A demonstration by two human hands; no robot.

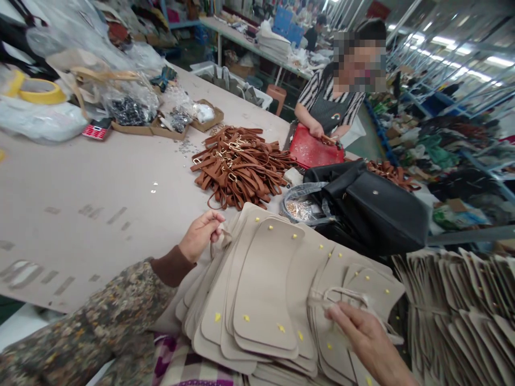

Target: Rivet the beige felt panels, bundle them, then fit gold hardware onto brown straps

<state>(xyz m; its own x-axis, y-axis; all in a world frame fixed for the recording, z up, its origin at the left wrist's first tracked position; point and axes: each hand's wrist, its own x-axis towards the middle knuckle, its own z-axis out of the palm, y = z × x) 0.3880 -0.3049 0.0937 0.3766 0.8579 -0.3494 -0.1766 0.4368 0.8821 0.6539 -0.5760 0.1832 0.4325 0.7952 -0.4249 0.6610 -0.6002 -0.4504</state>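
A fanned stack of beige leather panels (pixel 265 284) with small yellow marks lies on the table in front of me. My left hand (pixel 201 233) is closed in a pinch on a thin beige strap at the stack's upper left edge. My right hand (pixel 364 335) rests at the stack's lower right, fingers closed on a beige handle loop (pixel 341 297) that lies on a panel.
A heap of brown leather straps (pixel 239 166) lies further back on the grey table (pixel 100 187). A black bag (pixel 374 209) and a clear bag of metal fittings (pixel 300 206) sit to the right. Across the table a person works on a red mat (pixel 314 153). More beige panels (pixel 462 311) stand at right.
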